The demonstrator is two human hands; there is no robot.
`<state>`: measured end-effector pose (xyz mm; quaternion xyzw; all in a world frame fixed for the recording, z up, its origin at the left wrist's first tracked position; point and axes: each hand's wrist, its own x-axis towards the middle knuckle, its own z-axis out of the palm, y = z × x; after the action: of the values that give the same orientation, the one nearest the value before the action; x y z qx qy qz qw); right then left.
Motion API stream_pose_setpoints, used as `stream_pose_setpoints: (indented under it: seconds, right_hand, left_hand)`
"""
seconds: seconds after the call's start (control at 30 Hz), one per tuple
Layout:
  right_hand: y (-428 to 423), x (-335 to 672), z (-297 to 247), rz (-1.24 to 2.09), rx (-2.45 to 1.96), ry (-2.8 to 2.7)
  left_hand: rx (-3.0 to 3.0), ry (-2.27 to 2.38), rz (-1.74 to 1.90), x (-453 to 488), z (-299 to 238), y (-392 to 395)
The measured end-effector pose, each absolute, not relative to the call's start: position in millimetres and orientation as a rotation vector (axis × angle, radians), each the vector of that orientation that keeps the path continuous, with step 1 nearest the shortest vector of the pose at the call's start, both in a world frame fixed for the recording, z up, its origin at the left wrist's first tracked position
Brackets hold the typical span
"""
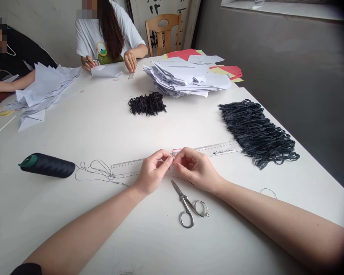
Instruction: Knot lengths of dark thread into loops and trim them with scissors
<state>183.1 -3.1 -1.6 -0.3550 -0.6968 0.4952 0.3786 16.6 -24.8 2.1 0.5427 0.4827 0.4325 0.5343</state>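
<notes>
My left hand and my right hand meet fingertip to fingertip above a clear plastic ruler. Both are closed in a pinch on fine black thread, of which little shows between the fingers. Loose loops of that thread lie left of my hands, beside a spool of black thread with a green end, lying on its side. Just below my hands a pair of metal scissors rests on the table, blades pointing away from me. A small red outline shows on the ruler by my right fingers.
Black looped tassels lie in a row at the right, with a smaller black bundle farther back. Folded white papers are piled behind, others at left. A person works across the white table; another sits left.
</notes>
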Motion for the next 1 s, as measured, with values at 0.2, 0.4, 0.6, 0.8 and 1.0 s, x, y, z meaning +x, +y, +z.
stream_pose_setpoints:
  seconds: [0.2, 0.4, 0.6, 0.8, 1.0]
  right_hand:
    - [0.3, 184.1, -5.7, 1.304, -0.94, -1.708]
    - [0.4, 185.2, -6.7, 1.323, -0.954, -1.679]
    - [-0.1, 185.0, -5.9, 1.326, -0.94, -1.678]
    - [2.0, 185.6, -3.3, 1.303, -1.017, -1.69]
    - [3.0, 185.6, -0.3, 1.319, -0.988, -1.723]
  left_hand:
    - [1.294, 1.176, 1.035, 15.7, 2.3, -25.3]
    - [1.322, 1.155, 1.033, 16.5, 4.0, -25.8]
    - [1.313, 1.168, 1.019, 17.2, 6.0, -26.6]
    - [1.304, 1.171, 1.023, 16.2, 5.9, -26.0]
    - [1.314, 1.172, 1.03, 14.7, 3.2, -25.2]
